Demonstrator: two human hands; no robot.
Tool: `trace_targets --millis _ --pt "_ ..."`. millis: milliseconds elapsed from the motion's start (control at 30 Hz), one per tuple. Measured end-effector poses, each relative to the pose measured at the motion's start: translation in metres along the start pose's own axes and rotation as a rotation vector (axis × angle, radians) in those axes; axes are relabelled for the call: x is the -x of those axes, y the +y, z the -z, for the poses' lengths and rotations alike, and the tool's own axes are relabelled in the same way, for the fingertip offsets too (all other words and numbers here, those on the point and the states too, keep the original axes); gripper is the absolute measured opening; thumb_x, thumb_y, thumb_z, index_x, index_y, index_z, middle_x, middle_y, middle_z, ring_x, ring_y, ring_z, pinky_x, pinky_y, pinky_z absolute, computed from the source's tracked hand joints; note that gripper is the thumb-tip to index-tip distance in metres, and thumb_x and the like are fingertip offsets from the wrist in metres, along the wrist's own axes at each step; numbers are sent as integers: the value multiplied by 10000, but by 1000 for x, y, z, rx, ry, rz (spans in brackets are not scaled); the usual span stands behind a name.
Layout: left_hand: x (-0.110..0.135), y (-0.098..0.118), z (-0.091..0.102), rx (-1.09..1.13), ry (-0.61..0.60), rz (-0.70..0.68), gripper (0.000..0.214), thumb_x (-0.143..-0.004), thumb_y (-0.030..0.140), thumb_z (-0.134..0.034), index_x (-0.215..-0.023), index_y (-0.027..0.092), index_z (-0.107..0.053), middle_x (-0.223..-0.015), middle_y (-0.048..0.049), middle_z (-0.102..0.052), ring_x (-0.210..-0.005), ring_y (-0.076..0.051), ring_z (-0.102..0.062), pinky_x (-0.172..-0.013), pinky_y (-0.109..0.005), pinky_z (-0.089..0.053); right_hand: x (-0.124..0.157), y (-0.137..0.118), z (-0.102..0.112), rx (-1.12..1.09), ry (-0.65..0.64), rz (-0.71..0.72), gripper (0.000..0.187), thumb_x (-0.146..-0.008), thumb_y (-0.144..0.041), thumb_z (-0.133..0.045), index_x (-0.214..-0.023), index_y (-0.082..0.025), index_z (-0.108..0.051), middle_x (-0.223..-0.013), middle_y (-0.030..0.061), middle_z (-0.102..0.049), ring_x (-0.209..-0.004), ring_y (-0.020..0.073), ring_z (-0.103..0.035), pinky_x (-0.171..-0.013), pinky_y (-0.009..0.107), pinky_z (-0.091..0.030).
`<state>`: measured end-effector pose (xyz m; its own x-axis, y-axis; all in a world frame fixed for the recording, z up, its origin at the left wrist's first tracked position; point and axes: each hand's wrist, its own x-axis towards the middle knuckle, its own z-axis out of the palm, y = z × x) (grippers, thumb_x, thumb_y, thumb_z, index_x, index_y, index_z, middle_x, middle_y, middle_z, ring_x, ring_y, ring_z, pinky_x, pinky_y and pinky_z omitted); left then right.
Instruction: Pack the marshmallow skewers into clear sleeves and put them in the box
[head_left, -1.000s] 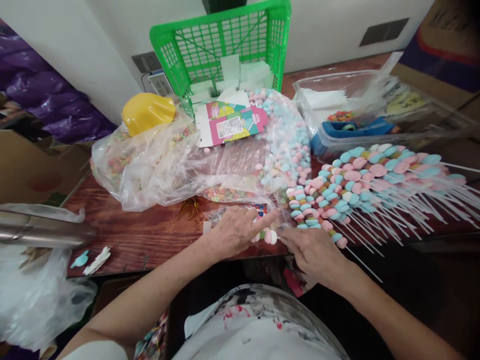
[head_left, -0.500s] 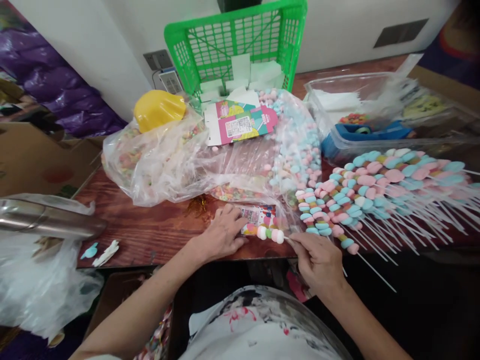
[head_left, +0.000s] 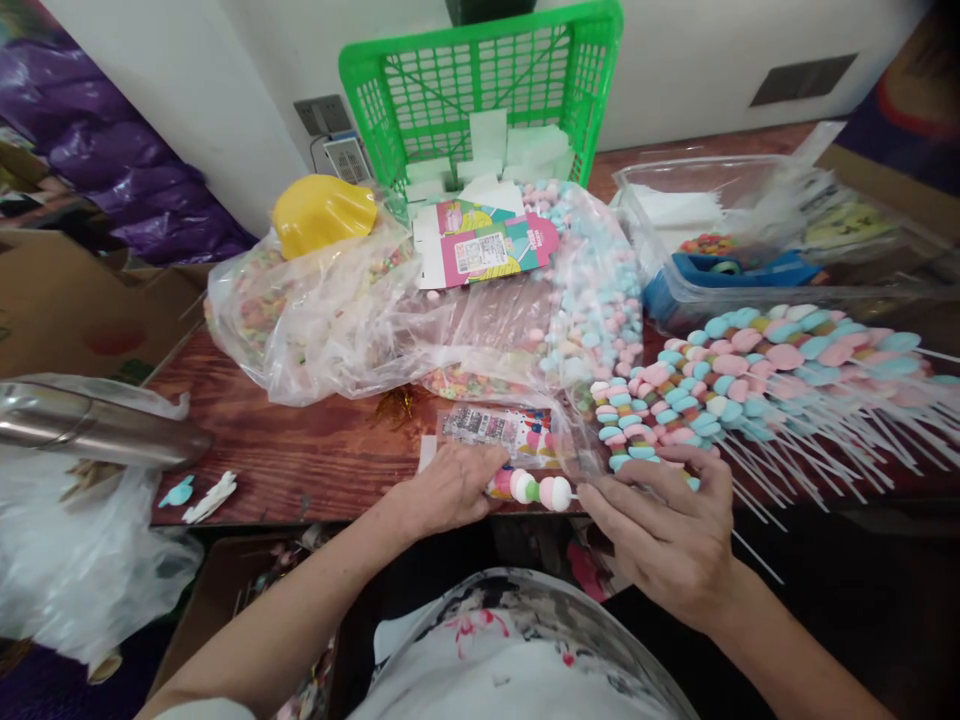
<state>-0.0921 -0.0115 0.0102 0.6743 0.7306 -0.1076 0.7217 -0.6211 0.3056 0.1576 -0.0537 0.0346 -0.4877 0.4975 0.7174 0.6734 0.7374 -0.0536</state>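
Note:
A short marshmallow skewer [head_left: 534, 490], white, pink and green, lies crosswise at the table's front edge. My left hand [head_left: 450, 488] is closed around its left end, where the candy disappears under the fingers. Just behind that hand lies a printed clear packet [head_left: 499, 430], flat on the wood. My right hand [head_left: 667, 525] has its fingers apart, one fingertip beside the skewer's white stick; whether it touches the stick is hard to see. Its upper fingers reach over the near edge of a pile of pink and blue marshmallow skewers [head_left: 739, 365].
Behind are bagged marshmallows [head_left: 600, 280], a bag of small candies [head_left: 322, 310], a yellow bowl-shaped thing [head_left: 322, 215], a printed carton [head_left: 480, 245] and a green basket [head_left: 480, 55]. A clear bin [head_left: 787, 290] stands right, a steel flask [head_left: 97, 430] left.
My right hand has moved right and spread its fingers, coming over the pile's edge. My left hand has shifted slightly nearer me with the skewer, and more of the printed packet shows.

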Motion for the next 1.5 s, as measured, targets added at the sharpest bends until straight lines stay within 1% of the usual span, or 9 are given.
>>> trace_targets --millis 167,400,533,667,833,1033,1133,1300,1500 --pt "-4 7 -3 196 66 42 173 -825 333 -595 -829 175 -522 -736 -7 -598 -644 -149 -540 -596 -253 -348 -6 5 1 29 -40 -16 163 -838 -69 -524 -903 -180 -624 -710 -8 -698 -752 160 -580 -838 416 -316" --pt "-3 3 -16 7 171 -26 86 -849 201 -517 -919 161 -548 -813 -47 -613 -718 -183 -561 -624 -273 -344 3 2 -11 33 -234 -179 219 -882 -87 -441 -749 -169 -594 -568 -6 -562 -614 141 -460 -755 383 -289" --pt "-5 7 -15 235 141 -1 153 -822 282 -613 -903 164 -559 -769 -18 -604 -686 -161 -549 -616 -252 -355 3 0 -12 17 -204 -146 221 -882 -80 -436 -746 -166 -588 -565 -9 -547 -609 140 -441 -776 399 -307" --pt "-7 11 -5 596 5 74 308 -712 375 -749 -873 169 -587 -717 44 -583 -671 -123 -523 -625 -215 -365 2 1 -10 -48 -139 -35 212 -856 -29 -424 -858 -145 -601 -638 6 -613 -623 130 -466 -796 418 -338" --pt "-8 13 5 866 -167 143 379 -593 379 -824 -789 155 -589 -683 66 -532 -655 -100 -462 -584 -190 -339 4 14 -1 -150 -99 175 166 -836 -46 -535 -978 -103 -599 -733 36 -671 -715 143 -553 -881 481 -371" --pt "-12 24 8 1035 -564 20 499 -434 391 -886 -699 161 -531 -610 80 -441 -585 -83 -378 -503 -196 -282 -9 38 16 -100 -131 361 167 -869 -63 -547 -1007 -139 -601 -854 50 -688 -839 162 -588 -931 509 -369" --pt "-13 27 3 1182 -627 43 523 -400 384 -896 -701 164 -530 -611 73 -465 -569 -84 -386 -500 -206 -294 -15 44 20 -92 -169 386 170 -879 -70 -529 -998 -172 -596 -861 36 -682 -831 161 -586 -947 517 -355" --pt "-16 29 -6 1278 -540 134 506 -442 372 -881 -693 173 -489 -611 75 -443 -565 -83 -380 -513 -211 -313 -9 37 20 -154 -163 329 171 -907 -103 -479 -1017 -168 -592 -842 31 -678 -824 158 -581 -935 507 -364" --pt "-18 47 -8 955 -298 132 372 -573 366 -819 -741 146 -570 -670 64 -508 -623 -91 -425 -543 -197 -348 -12 22 34 -175 -153 302 214 -898 -89 -431 -993 -107 -622 -796 68 -654 -774 186 -578 -905 528 -365"
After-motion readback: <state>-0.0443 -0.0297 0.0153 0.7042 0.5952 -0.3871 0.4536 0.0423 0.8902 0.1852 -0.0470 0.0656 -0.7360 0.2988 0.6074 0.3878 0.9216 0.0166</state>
